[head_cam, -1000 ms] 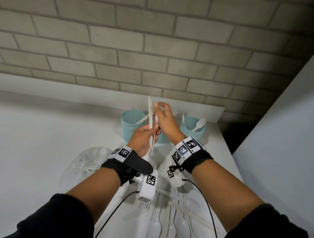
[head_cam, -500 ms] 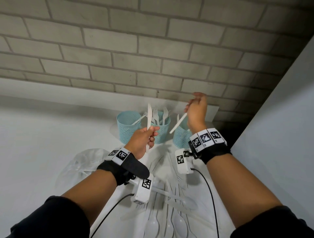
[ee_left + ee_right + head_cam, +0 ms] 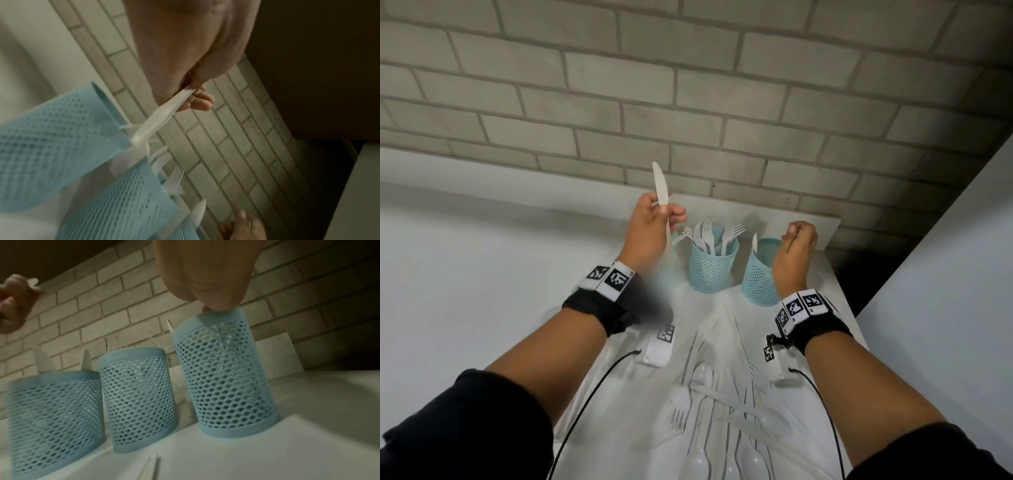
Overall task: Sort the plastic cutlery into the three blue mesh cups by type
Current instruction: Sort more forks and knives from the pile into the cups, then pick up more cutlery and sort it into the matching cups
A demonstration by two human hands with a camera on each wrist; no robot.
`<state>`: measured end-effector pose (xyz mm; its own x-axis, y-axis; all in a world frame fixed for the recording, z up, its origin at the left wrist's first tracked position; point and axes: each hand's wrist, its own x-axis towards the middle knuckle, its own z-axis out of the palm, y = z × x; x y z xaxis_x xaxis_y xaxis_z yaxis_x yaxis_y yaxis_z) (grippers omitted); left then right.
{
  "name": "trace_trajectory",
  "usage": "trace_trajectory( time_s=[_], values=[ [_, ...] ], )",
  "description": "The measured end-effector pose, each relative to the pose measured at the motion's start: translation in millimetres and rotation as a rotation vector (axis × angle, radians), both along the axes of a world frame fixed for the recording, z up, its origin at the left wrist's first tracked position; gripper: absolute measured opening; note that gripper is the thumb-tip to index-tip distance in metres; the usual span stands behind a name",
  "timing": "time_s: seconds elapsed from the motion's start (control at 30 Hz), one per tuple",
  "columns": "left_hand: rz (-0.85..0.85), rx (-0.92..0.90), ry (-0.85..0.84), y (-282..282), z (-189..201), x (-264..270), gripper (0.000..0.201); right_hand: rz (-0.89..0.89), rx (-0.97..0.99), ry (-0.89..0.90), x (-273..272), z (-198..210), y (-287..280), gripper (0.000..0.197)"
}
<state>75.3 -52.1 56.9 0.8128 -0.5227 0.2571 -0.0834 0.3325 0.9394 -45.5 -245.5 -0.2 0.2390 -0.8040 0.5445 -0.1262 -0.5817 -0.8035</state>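
My left hand (image 3: 654,222) pinches a white plastic knife (image 3: 661,192) upright, blade tip up; its handle end (image 3: 164,116) hangs just above the left blue mesh cup (image 3: 55,418), where other knives stand. In the head view my left hand hides that cup. The middle cup (image 3: 710,267) holds several forks. My right hand (image 3: 796,243) hovers over the right cup (image 3: 758,277), fingertips (image 3: 216,308) bunched at its rim. A pale shape shows through the mesh below them; whether they still pinch it is unclear. A spoon (image 3: 754,240) sticks out of that cup.
Loose white spoons, forks and knives (image 3: 722,421) lie in a heap on the white table between my forearms. The cups stand at the back of the table near the brick wall (image 3: 688,102). The table edge (image 3: 842,301) and a white panel (image 3: 945,274) are close on the right.
My right hand took a piece from the left hand, carried it right and came down to the right cup's rim. My left hand rose and moved left with the knife.
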Motion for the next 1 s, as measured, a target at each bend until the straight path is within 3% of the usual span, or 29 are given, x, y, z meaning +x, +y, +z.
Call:
trace_trajectory(
  time_s=[0.2, 0.33, 0.4, 0.53, 0.6, 0.73, 0.87, 1.0],
  values=[
    [0.192, -0.099, -0.073, 3, 17, 33, 0.034, -0.032, -0.027, 0.094, 1, 1, -4, 0.021],
    [0.251, 0.006, -0.015, 3, 2, 44, 0.029, -0.083, -0.132, 0.096, -5, 0, -3, 0.017],
    [0.270, 0.146, -0.028, 3, -12, 49, 0.017, -0.106, -0.201, 0.069, -9, 4, -1, 0.017],
    [0.338, 0.730, -0.398, 12, -34, 56, 0.030, -0.076, -0.283, 0.035, -21, 12, 8, 0.018],
    [0.352, 0.873, -0.496, 17, -34, 53, 0.032, -0.048, -0.370, 0.031, -30, 14, 15, 0.018],
    [0.414, 0.896, -0.541, 19, -28, 43, 0.041, 0.023, -0.480, 0.103, -48, 12, 27, 0.017],
    [0.489, 0.847, -0.634, 19, -19, 20, 0.054, 0.156, -0.453, 0.228, -69, 10, 38, 0.020],
    [0.412, 0.726, -0.784, 16, -19, -8, 0.040, 0.282, -0.229, 0.499, -78, 0, 46, 0.011]
  ],
)
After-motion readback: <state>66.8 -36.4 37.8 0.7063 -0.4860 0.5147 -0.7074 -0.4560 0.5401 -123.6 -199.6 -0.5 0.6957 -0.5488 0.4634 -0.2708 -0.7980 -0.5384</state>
